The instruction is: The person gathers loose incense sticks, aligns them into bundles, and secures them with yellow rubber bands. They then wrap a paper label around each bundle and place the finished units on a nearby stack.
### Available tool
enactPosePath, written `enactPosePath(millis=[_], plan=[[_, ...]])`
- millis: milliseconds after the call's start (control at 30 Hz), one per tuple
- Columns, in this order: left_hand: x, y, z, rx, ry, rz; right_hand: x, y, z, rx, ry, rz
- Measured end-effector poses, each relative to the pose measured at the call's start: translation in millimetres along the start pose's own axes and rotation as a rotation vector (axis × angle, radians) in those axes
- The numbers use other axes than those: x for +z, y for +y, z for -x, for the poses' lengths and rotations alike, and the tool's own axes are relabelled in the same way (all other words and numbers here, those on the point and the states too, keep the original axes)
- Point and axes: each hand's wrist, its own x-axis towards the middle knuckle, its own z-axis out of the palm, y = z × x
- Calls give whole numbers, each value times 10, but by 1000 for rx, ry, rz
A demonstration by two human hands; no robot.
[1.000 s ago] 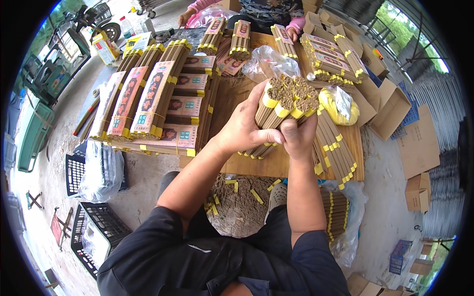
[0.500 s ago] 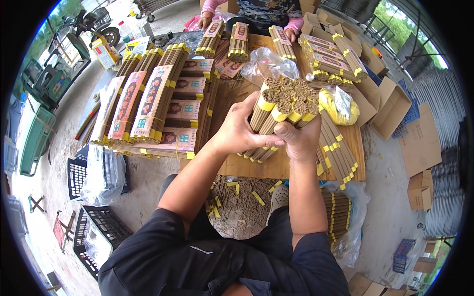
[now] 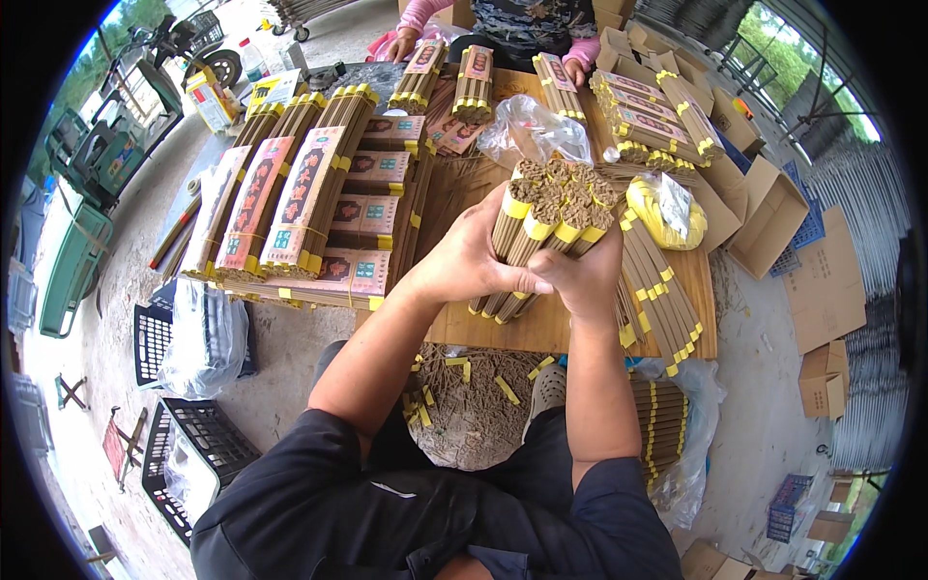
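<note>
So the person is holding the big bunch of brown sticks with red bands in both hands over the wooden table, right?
Almost. The head view shows the left hand and right hand both gripping the bunch of brown sticks over the wooden table, but the bands around the small bundles are yellow, not red.

Light: we see even, soft daylight, bright overall.
Source: we see it strongest at the open upper corners.
Shadows: we find only faint ones under the forearms.
Glare: we note mild shine on a clear plastic bag (image 3: 534, 128).
Distortion: we see straight edges bend toward a black rim.
Focus: we find the centre sharp, the edges softer.
</note>
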Motion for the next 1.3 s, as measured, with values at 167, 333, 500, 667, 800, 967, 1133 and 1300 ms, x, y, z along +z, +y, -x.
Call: enactPosePath(millis=[167,333,500,667,800,967,1133,1300], plan=[[-29,151,10,-196,-90,72,81,-113,-19,102,25,-128],[-29,90,-14,-73,-75,52,106,-62,38,-15,54,20],[59,-192,17,30,20,-323,-38,-11,-39,91,112,-26],[67,-448,104,77,47,-389,-90,-53,-40,167,62,-82],[-33,-264,14,134,-73,-378,-8,-197,-55,105,95,-135],[-87,-258,-8,81,-140,-406,-129,-107,-92,155,36,-235],[-1,-125,-38,144,-72,-372,-99,-84,-94,103,-59,-203],[55,-105,-14,109,16,-331,-72,-55,-112,72,-95,-171]])
